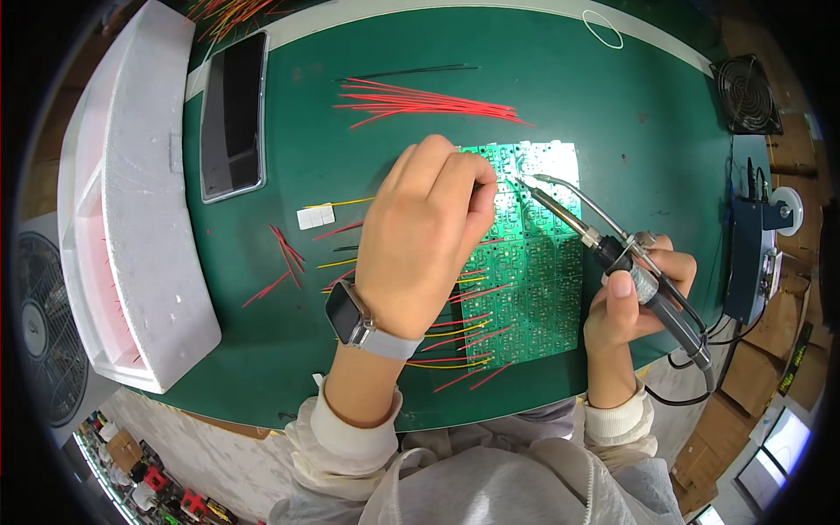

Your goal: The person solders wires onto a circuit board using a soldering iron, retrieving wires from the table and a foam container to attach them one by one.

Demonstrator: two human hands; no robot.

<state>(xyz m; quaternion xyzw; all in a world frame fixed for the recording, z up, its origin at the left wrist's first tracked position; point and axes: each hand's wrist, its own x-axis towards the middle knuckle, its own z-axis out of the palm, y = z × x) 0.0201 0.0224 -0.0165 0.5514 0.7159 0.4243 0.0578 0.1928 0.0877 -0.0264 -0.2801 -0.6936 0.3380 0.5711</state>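
A green panel of printed circuit boards (525, 302) lies on the mat in front of me. Over its upper left edge, my left hand (420, 223) pinches a thin wire, its fingertips close to the board; the hand hides most of that wire. My right hand (634, 293) grips a soldering iron (643, 284) with a curved metal solder-feed tube (582, 199) fixed alongside. The iron's tip and the tube's end meet near the board's upper middle, just right of my left fingertips. Several red, yellow and black wires (451, 332) stick out from the board's left side.
Loose red wires (429, 102) lie at the back, more red ones (284, 258) at the left. A phone (234, 118), a white foam box (149, 210) and a small white block (316, 216) are left. At the right stand a blue soldering unit (748, 262) and a black fan (746, 94).
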